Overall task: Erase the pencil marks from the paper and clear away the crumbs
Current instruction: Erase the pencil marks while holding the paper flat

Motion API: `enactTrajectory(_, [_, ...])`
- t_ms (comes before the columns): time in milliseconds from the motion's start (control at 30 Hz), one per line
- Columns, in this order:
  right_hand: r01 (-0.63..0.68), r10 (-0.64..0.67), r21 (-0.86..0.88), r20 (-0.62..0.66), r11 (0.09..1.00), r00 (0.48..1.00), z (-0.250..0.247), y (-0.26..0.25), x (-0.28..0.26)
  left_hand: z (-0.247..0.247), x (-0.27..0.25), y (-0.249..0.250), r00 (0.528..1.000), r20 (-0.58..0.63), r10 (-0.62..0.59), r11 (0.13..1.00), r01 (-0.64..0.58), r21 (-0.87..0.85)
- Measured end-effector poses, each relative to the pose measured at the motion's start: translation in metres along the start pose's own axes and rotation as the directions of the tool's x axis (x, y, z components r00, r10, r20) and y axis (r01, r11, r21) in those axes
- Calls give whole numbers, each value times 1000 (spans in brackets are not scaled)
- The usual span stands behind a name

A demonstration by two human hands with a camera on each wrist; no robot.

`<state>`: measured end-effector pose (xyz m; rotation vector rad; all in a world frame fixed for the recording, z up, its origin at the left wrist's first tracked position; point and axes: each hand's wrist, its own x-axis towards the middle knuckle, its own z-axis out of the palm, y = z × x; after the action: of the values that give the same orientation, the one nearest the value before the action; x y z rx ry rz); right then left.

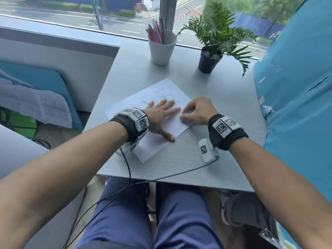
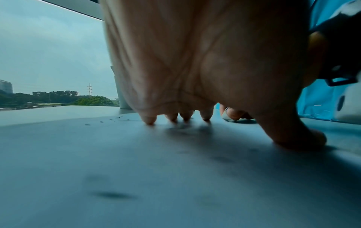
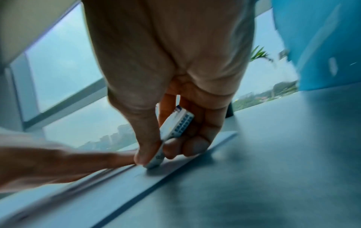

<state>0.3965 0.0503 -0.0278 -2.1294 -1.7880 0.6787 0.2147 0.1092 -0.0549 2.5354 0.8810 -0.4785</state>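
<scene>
A white sheet of paper [image 1: 158,144] with faint pencil marks lies at an angle on the grey table [image 1: 224,169]. My left hand [image 1: 161,114] lies flat on the sheet with fingers spread, pressing it down. My right hand [image 1: 195,110] pinches a white eraser [image 3: 173,131] in a printed sleeve between thumb and fingers. The eraser's tip touches the paper near its right edge [image 3: 175,168]. Small dark crumbs [image 2: 109,120] lie on the paper beyond my left fingertips [image 2: 150,121]. In the left wrist view the right hand [image 2: 234,114] shows past the fingers.
A white cup [image 1: 162,47] with pens and a black pot with a green plant [image 1: 210,56] stand at the table's far side by the window. A blue surface [image 1: 296,87] rises on the right. Black cables [image 1: 161,177] cross the table's near edge.
</scene>
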Motion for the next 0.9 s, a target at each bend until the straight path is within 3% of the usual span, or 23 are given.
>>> enactTrajectory(133, [-62,61,-18,-55,998,997,-10,10,9,-5,-10,-24,1000,0,11,1000,-11,-10])
enactTrajectory(300, [-118,110,-59,-131,991,985,-8,7,26,-10,-35,-55,998,-25,-60,998,61,17])
enactTrajectory(400, [-68,43,-145,-164,987,986,-2,-8,29,-7,-40,-42,982,-121,-143,977,159,138])
enactTrajectory(500, [16,-22,-83,-77,996,997,15,-24,25,-6,-41,-24,948,-271,-169,943,235,236])
enactTrajectory(600, [20,-21,-32,-24,999,999,20,-26,24,-11,-38,-20,940,-323,-110,971,171,165])
enactTrajectory(700, [7,-7,9,8,1000,1000,13,-23,26,-15,-35,-27,957,-287,-41,999,47,14])
enactTrajectory(767, [32,-32,2,43,999,999,12,-23,25,-14,-31,-31,984,-177,-18,995,0,-102])
enactTrajectory(900, [49,-48,17,-74,999,996,6,-21,34,-14,-21,-36,998,-13,-67,988,65,-137])
